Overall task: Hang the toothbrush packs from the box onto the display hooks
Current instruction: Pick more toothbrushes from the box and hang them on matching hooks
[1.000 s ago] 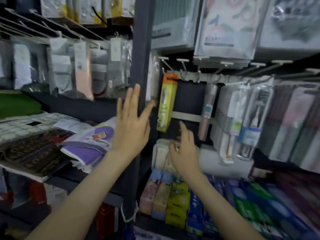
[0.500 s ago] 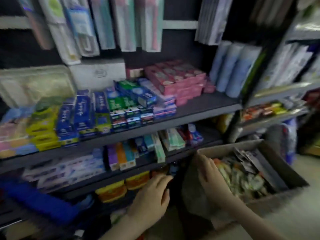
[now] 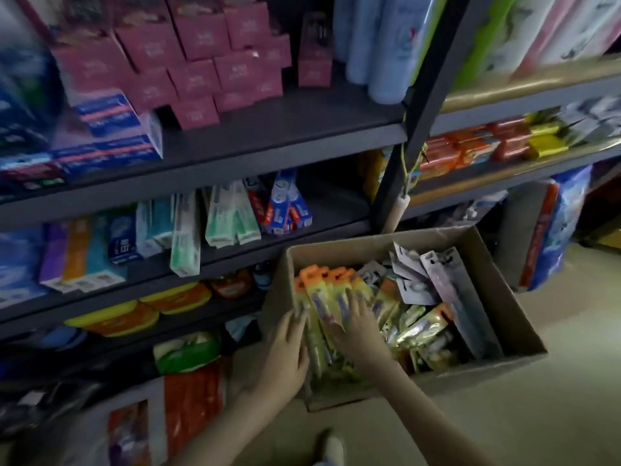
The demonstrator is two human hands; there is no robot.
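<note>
Nearest the camera, two bare forearms reach forward and down into an open cardboard box (image 3: 487,371) standing on the floor (image 3: 554,415). The left hand (image 3: 285,354) sits at the box's left wall, its fingers (image 3: 296,320) close together and almost straight, lying against the left edge of a bundle of toothbrush packs (image 3: 319,297); its thumb is hidden. The right hand (image 3: 361,331) lies on top of the same bundle, fingers (image 3: 352,299) spread apart and flat across the yellow-green fronts, just below the orange hanger tabs. The bundle leans in the box's left half, tabs pointing away from the person. More yellow packs lie loose to the right, and grey packs (image 3: 437,277) stand tilted toward the far wall. Beyond the box, a dark shelf (image 3: 268,136) unit holds toothpaste cartons (image 3: 232,216), with pink boxes (image 3: 201,45) stacked higher up.
</note>
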